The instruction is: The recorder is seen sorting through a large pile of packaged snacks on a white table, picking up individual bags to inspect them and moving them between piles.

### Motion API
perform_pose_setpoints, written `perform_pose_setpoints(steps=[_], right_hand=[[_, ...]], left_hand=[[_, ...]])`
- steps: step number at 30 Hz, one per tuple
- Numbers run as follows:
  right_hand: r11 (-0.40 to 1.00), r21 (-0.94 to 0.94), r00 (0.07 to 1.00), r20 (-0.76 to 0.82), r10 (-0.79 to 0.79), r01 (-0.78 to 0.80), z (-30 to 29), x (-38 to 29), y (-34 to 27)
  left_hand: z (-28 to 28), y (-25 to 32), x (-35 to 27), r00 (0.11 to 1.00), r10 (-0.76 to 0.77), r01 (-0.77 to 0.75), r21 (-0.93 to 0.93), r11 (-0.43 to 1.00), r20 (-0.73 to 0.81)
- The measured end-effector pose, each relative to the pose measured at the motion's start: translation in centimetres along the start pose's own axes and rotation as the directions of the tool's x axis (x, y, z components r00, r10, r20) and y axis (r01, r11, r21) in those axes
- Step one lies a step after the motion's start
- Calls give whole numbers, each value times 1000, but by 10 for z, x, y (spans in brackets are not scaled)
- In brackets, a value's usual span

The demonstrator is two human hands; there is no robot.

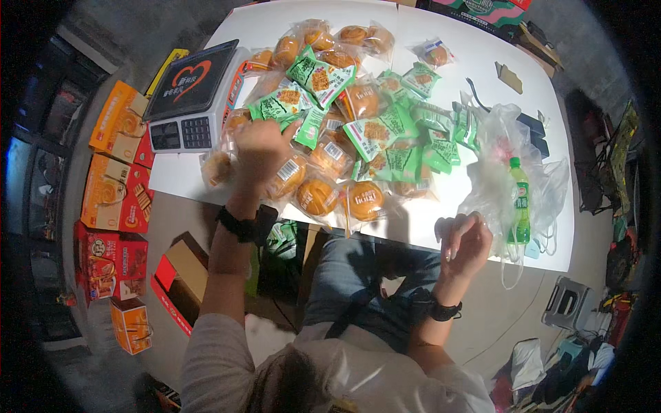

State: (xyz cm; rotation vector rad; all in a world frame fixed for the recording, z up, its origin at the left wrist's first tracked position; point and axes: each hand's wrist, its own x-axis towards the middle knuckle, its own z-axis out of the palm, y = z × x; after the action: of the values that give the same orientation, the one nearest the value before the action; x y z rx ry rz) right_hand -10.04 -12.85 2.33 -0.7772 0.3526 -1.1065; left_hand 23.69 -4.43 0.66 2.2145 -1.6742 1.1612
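My left hand (266, 147) is over the left side of a pile of bagged round buns (317, 197) on the white table; its fingers are curled, and I cannot tell whether they grip anything. Green-and-white snack packets (323, 77) lie on and among the buns, some just beyond that hand. My right hand (467, 240) is raised near the table's front edge with bent fingers apart and nothing visible in it. To its right, a green-capped drink bottle (520, 206) lies on crumpled clear plastic bags (490, 170).
A digital scale (193, 88) stands at the table's left. One bagged bun (435, 53) lies apart at the back, near a torn cardboard piece (508, 77). Gift boxes (116, 196) line the floor at left, beside an open carton (181, 281). A grey plastic stool (568, 303) is at right.
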Motion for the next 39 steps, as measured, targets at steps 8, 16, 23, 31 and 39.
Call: perform_pose_setpoints(steps=[8, 16, 23, 31, 39], right_hand=[[1000, 5, 998, 61, -23, 23, -4, -1, 5], [999, 32, 997, 82, -4, 2, -3, -1, 5], [1000, 1, 996, 89, -5, 5, -1, -7, 2], [849, -507, 980, 188, -63, 152, 0, -21, 2], [299, -748, 801, 588, -114, 592, 47, -30, 31]], left_hand=[[17, 17, 11, 836, -196, 315, -157, 936, 513], [42, -1, 27, 580, -504, 761, -205, 615, 640], [56, -12, 24, 599, -536, 799, -401, 448, 595], [-47, -6, 52, 534, -697, 380, -872, -308, 479], [-130, 98, -17, 829, -268, 392, -852, -348, 491]])
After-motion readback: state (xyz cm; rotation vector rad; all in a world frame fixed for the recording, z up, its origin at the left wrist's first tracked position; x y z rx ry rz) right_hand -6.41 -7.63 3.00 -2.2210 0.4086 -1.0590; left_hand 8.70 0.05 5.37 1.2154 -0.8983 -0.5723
